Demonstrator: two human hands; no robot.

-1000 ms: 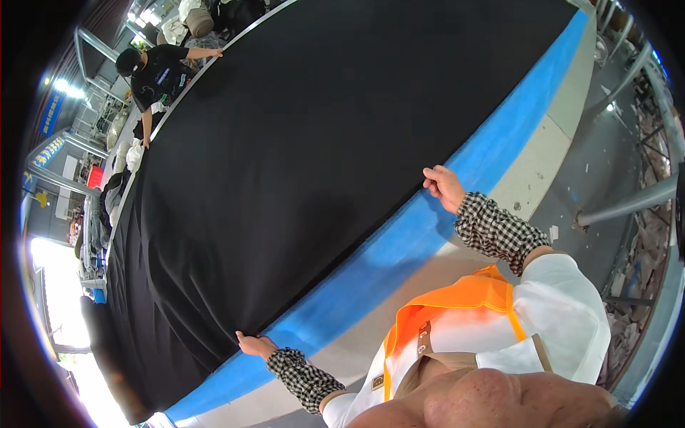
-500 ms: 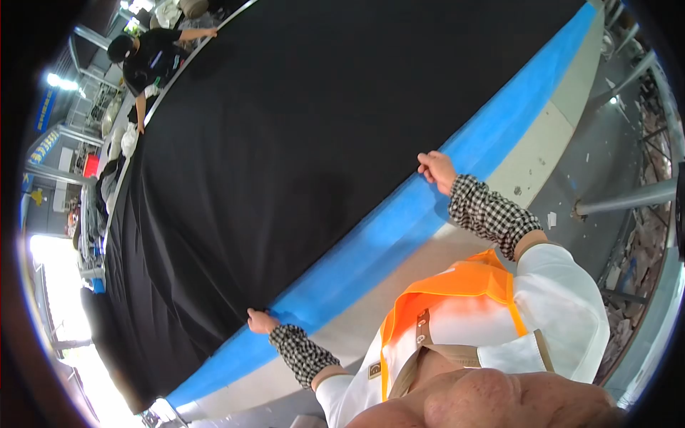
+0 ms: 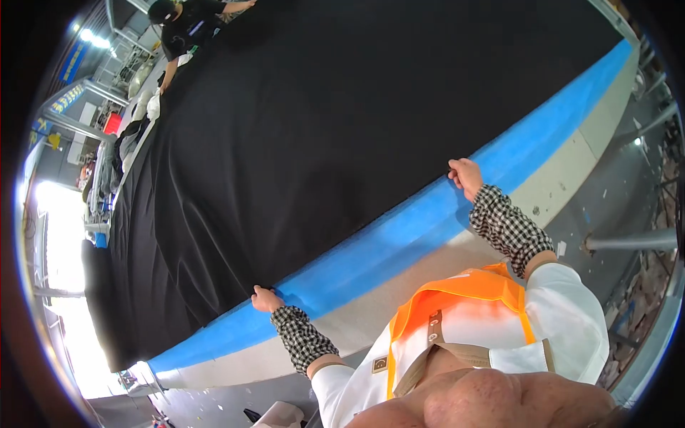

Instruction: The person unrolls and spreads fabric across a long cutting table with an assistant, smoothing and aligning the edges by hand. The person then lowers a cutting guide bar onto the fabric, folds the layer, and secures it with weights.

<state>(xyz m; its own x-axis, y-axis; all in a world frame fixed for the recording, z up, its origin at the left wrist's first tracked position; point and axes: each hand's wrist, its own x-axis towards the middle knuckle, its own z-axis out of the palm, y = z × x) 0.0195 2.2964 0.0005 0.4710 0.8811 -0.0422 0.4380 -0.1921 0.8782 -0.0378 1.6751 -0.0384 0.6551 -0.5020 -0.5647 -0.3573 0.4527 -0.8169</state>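
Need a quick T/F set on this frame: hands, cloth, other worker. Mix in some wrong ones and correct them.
1. The left hand and right hand are both at the near edge of the black cloth. True.
2. The cloth lies smooth all around the left hand. False: it is creased there.
3. A blue strip shows along the cloth's near edge. True.
4. Both forearms are uncovered. False: checkered sleeves cover part of each.
5. A co-worker is across the cloth, wearing a dark cap. True.
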